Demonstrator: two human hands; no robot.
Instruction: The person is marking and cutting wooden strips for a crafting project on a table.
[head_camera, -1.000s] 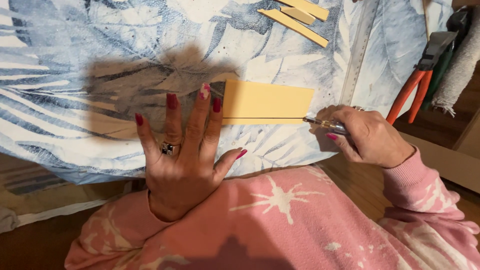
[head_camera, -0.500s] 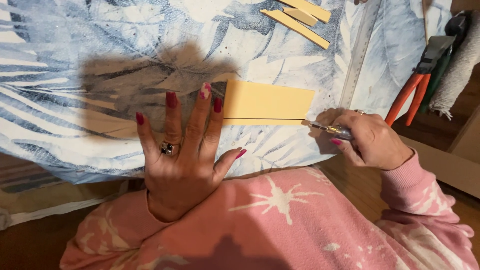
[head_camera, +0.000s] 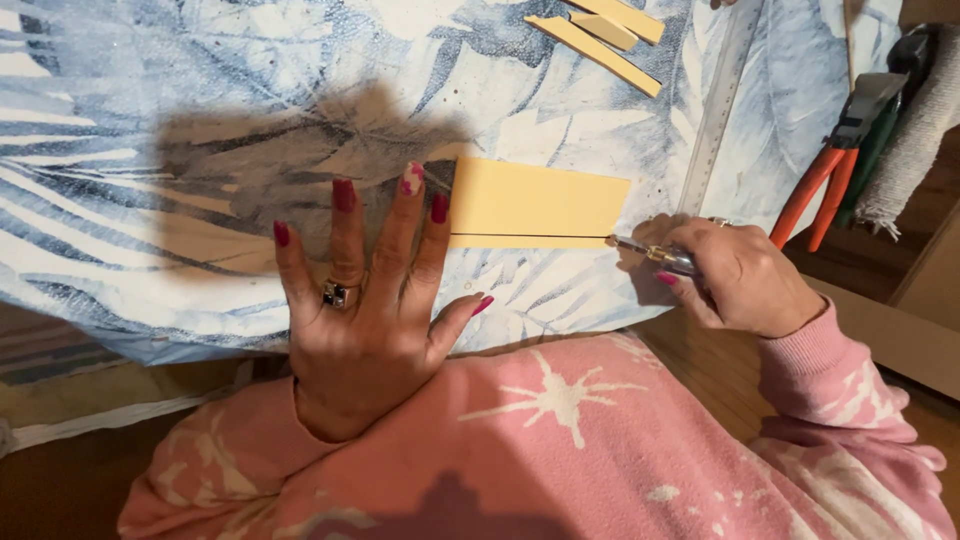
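A tan rectangular sheet (head_camera: 535, 197) lies on the blue leaf-patterned cloth (head_camera: 200, 90), with a thin cut line running along its lower part. My left hand (head_camera: 370, 300) lies flat with fingers spread, its fingertips pressing the sheet's left end. My right hand (head_camera: 735, 275) grips a slim metal craft knife (head_camera: 660, 256), whose tip sits at the right end of the cut line.
Several tan cut strips (head_camera: 600, 30) lie at the top. A clear ruler (head_camera: 718, 100) runs diagonally right of the sheet. Orange-handled pliers (head_camera: 835, 150) and a grey fringed cloth (head_camera: 915, 130) rest at the right edge. My pink sleeves fill the bottom.
The knife tip has slid right along the cut line to the sheet's right edge. My left hand has stayed in place.
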